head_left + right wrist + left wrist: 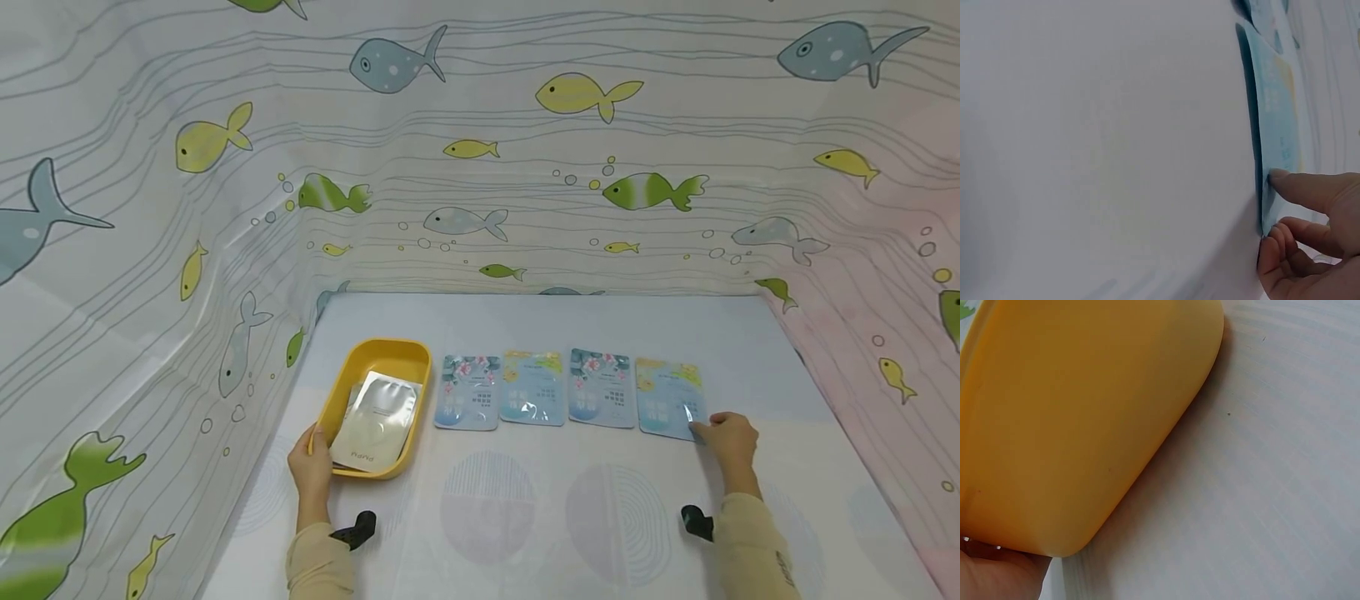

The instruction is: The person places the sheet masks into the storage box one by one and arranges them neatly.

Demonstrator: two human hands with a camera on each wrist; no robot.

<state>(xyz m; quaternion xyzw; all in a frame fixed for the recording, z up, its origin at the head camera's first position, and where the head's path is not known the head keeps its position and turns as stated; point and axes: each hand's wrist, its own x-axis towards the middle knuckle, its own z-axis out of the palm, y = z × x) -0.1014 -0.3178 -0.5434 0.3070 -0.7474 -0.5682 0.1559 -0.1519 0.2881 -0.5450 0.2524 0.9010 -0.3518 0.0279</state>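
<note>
Rightmost packet (667, 398) on the surface (540, 321), near right corner pinched between thumb and fingers of right hand (732, 438). Judged light, pliable, slick; edge hold suits. Left hand (312, 467) grips yellow tray (386, 354), fingertips partly hidden.

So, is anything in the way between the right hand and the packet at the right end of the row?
Nothing visible: the right hand pinches the packet directly at its near right corner.

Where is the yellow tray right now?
In the head view, the yellow tray is at the left, beside the leftmost blue packet, with the left hand gripping its near left side.
</note>
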